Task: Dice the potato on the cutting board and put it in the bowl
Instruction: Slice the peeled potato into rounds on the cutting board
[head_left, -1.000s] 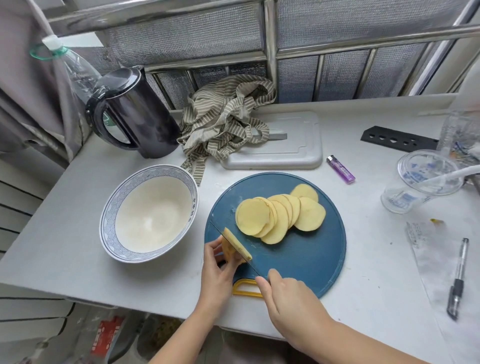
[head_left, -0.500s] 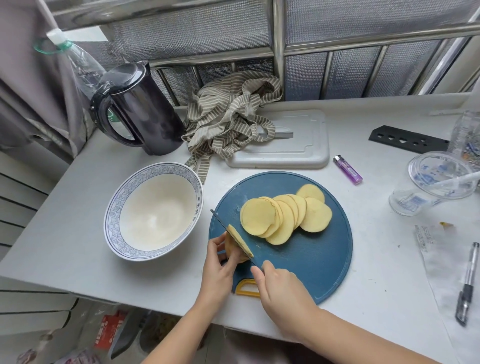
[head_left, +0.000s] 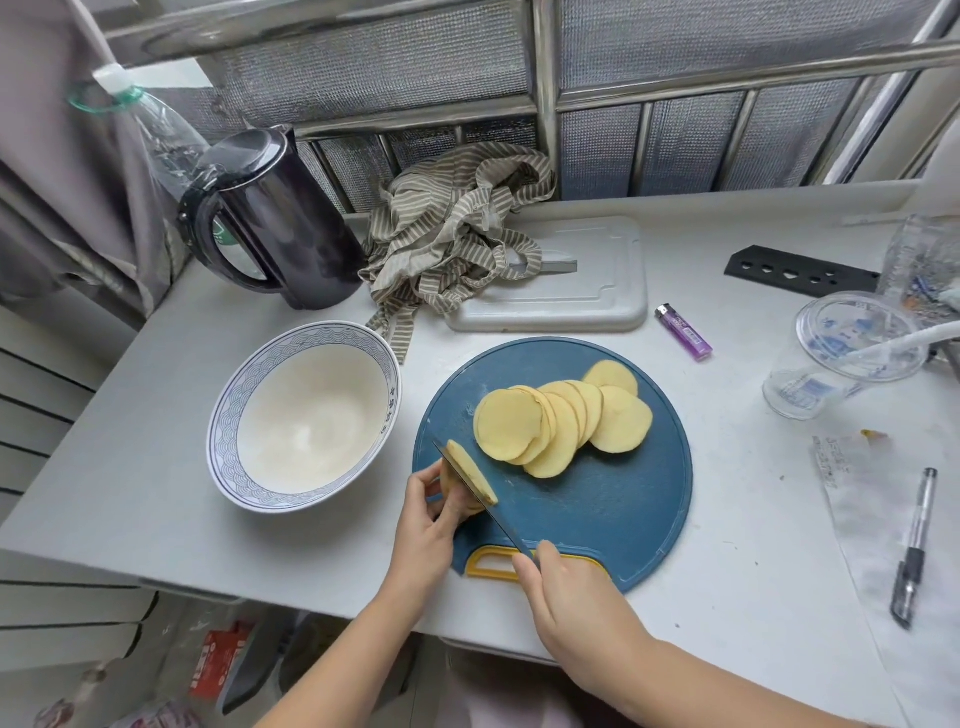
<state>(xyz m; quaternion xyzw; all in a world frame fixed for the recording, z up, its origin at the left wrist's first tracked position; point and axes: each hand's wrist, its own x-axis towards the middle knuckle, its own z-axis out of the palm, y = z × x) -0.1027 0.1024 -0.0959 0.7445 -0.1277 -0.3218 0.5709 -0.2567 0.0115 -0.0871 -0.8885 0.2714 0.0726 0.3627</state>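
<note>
Pinches the last potato stub (head_left: 451, 496) in the left hand (head_left: 423, 525), fingers and thumb curled round it, at the near-left edge of the cutting board (head_left: 597, 519). Grips the knife (head_left: 491, 517) in the right hand (head_left: 566, 597), fingers wrapped round a handle hidden beneath them, right over the board's yellow handle (head_left: 485, 564). Has kept both grasps through the last second and has hardly shifted the blade, which is set against the stub as before. Leaves a fresh slice (head_left: 470, 473) leaning on the blade's far face, just beyond the left fingertips. Leaves the fanned slices (head_left: 550, 421) overlapping further out, past that slice and well clear of both hands, unchanged in layout. Points, as a judgement, to the slicing being nearly finished and no dicing begun: stacking, cutting into strips and cross-cutting all remain. Shows the bowl (head_left: 234, 395) just beyond and left of the left knuckles, off the board, with no potato in it yet.
</note>
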